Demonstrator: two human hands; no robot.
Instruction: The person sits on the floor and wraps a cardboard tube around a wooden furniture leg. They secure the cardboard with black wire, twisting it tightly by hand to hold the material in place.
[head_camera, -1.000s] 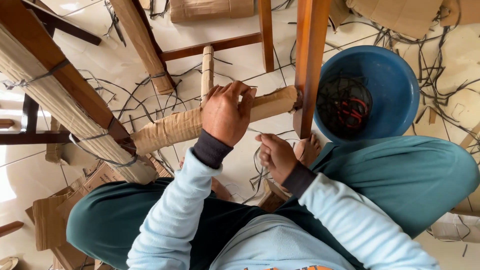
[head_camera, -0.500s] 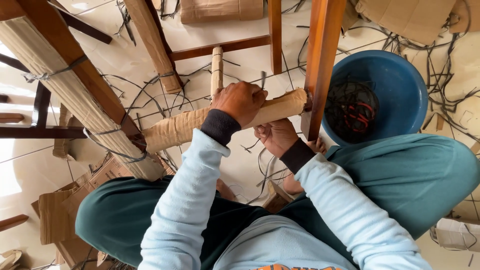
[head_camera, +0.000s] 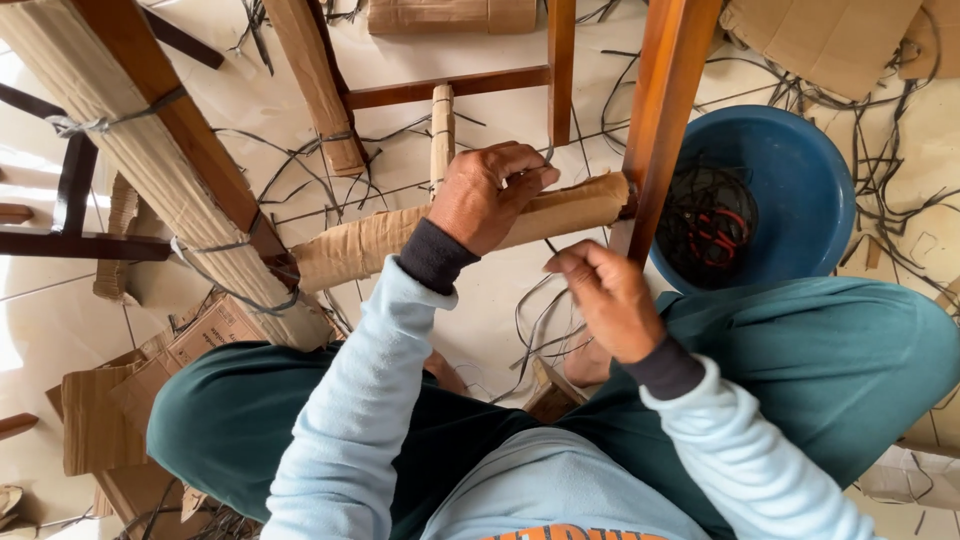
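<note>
Wrapping could fail here, I judge: the cardboard sleeve on the brown wooden chair rung (head_camera: 560, 212) may spring open if the thin dark strap (head_camera: 549, 245) slips or snaps. One rung, one strap in hand, one blue plastic basin (head_camera: 800, 190) on the floor. Left hand (head_camera: 490, 195) fingers clamp the sleeve; right hand (head_camera: 605, 295) fingers pinch the strap just below the rung.

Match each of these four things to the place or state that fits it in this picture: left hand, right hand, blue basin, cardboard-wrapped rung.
Things:
1. left hand
2. right hand
3. blue basin
4. cardboard-wrapped rung

Places or states:
A. on the floor, holding a tangle of dark strips
B. gripping the top of the rung
C. spanning two wooden legs
D. below the rung, pinching a thin dark strip

Pairs: 1-B, 2-D, 3-A, 4-C.
</note>
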